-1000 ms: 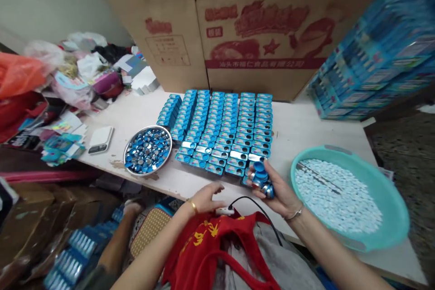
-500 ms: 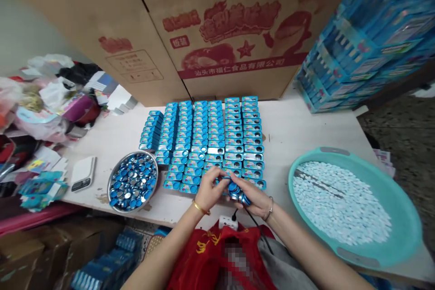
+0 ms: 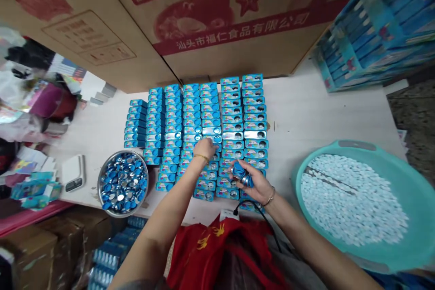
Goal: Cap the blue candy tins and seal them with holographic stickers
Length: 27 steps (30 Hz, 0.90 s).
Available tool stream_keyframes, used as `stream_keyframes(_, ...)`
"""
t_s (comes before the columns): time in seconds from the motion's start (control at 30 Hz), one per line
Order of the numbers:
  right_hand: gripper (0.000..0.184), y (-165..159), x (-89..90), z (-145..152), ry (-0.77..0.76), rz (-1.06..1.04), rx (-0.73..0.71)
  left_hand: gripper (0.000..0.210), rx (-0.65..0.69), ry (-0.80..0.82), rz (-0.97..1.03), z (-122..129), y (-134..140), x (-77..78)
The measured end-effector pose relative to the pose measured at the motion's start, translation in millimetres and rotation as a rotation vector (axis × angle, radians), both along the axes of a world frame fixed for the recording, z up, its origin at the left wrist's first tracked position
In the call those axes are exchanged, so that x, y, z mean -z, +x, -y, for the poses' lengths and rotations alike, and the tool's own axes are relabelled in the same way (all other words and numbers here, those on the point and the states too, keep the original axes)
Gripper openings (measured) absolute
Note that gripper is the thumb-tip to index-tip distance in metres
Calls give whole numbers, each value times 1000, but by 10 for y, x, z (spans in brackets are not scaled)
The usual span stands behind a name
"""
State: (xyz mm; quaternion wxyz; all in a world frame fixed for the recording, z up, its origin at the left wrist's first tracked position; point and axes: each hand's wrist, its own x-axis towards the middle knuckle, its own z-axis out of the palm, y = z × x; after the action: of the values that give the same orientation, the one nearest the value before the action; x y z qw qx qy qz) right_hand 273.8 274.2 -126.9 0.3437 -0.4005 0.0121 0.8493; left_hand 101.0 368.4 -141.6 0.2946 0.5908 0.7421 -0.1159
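Rows of small blue printed tins (image 3: 232, 118) stand in several columns on the table. Dark round holes show in the tops of the right-hand columns, while round blue caps (image 3: 176, 135) sit in many tops further left. My left hand (image 3: 205, 148) is over the fifth column from the left, fingers bent together and fingertips down at a tin top. Whatever lies under those fingertips is hidden. Several loose blue-and-silver caps (image 3: 242, 173) are cupped in my right hand (image 3: 257, 186), just above the nearer tins on the right.
A metal bowl (image 3: 99, 181) of caps stands at left, beside a white scale (image 3: 73, 170). To the right is a turquoise basin (image 3: 416, 208) with small pale pieces. A large carton (image 3: 217, 61) blocks the back; stacked blue packs (image 3: 370, 45) stand back right. A black cable (image 3: 253, 202) runs near me.
My left hand has left the caps in my right hand and reached forward to a tin top. The right hand still holds its caps. The view has shifted closer to the table.
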Motion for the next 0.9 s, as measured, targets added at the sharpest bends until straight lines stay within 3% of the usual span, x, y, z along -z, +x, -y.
stream_keyframes(0.17, 27, -7, 64, -37, 36, 10, -10, 32, 57, -111, -108, -135, -8, -1)
stream_keyframes(0.23, 28, -13, 83, -49, 36, 13, -15, 30, 83, -77, -114, -88, 5, -51)
stream_keyframes(0.3, 28, -23, 96, -53, 33, 23, -20, 27, 81, 42, 31, 62, 34, -122)
stream_keyframes(0.4, 26, -57, 107, -27, 23, 52, -33, 30, 92, 198, 454, 425, 96, -220)
stream_keyframes(0.47, 27, -92, 108, 11, -6, 69, -51, 25, 93, 226, 657, 667, 130, -257)
stream_keyframes(0.53, 29, -127, 105, 52, -49, 73, -74, 15, 47, 222, 730, 836, 133, -266)
stream_keyframes(0.63, 29, -143, 93, 88, -78, 73, -90, 8, -121, 233, 685, 894, 62, -232)
stream_keyframes(0.73, 27, -101, 76, 77, -61, 37, -76, 6, -249, 257, 507, 759, -55, -154)
stream_keyframes(0.9, 18, 0, 70, 68, 23, -7, -75, 12, -112, 69, 132, 414, -96, -33)
